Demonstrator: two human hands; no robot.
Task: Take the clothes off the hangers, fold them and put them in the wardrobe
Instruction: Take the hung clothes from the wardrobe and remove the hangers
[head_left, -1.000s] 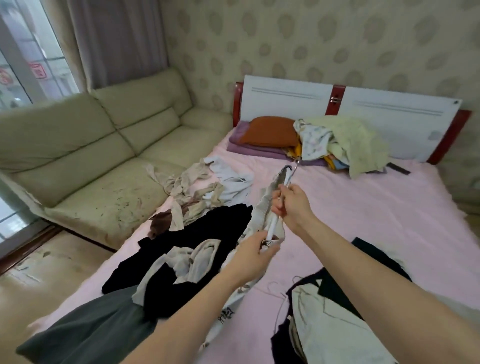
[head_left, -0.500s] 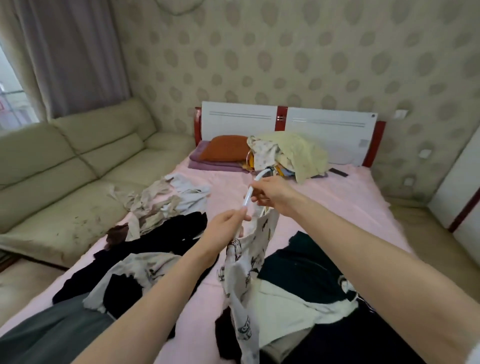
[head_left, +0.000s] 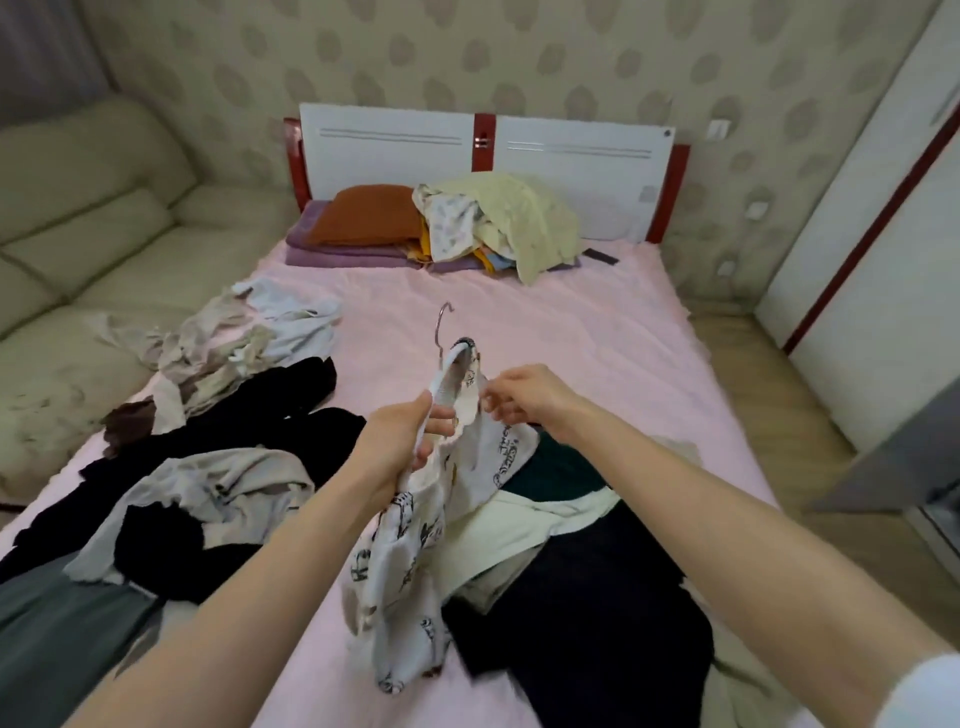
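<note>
A: What is held by the left hand (head_left: 402, 441)?
B: The white hanger (head_left: 441, 387) is gripped by one arm, fingers curled round it. Its metal hook (head_left: 441, 325) is pointed away, beyond both hands.

A: And the right hand (head_left: 524, 397)?
B: The printed garment (head_left: 410, 545) is pinched at its upper edge, just right of the hanger. The cloth is draped down below the hands onto the bed (head_left: 571, 332).

A: What is seen around the hands?
B: Black clothes (head_left: 249, 415) and a pale top (head_left: 218, 483) are spread left of the left hand. Dark clothes (head_left: 587, 597) are piled under the right forearm. A heap of light clothes (head_left: 249, 338) is seen further left, and pillows (head_left: 363, 218) far beyond the hands. A wardrobe (head_left: 883, 260) is seen far right.
</note>
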